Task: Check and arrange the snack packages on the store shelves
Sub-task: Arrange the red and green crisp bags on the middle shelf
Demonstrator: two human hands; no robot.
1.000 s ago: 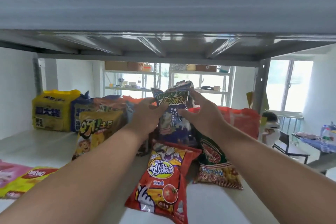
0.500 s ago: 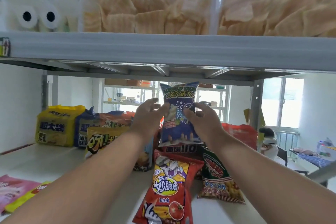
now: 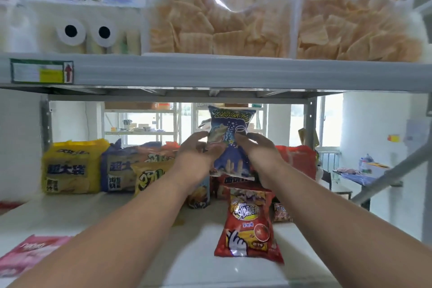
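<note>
A blue snack bag (image 3: 230,133) with green lettering is upright in the air over the white lower shelf (image 3: 117,217). My left hand (image 3: 198,154) grips its left side and my right hand (image 3: 259,152) grips its right side. Below it a red corn-snack bag (image 3: 249,224) lies flat on the shelf. A prawn cracker bag (image 3: 281,213) is partly hidden behind the red one. Further left stand a yellow bag (image 3: 152,175), a big yellow pack (image 3: 70,168) and a blue pack (image 3: 119,170).
A grey upper shelf edge (image 3: 210,72) crosses just above the held bag, carrying two clear bags of chips (image 3: 217,21) and a white bag with cartoon eyes (image 3: 81,30). A pink bag (image 3: 30,252) lies at the front left. A red pack (image 3: 297,161) stands behind my right hand.
Both hands have raised the blue bag and straightened it upright. The view has tilted upward, so the upper shelf and its chip bags now show.
</note>
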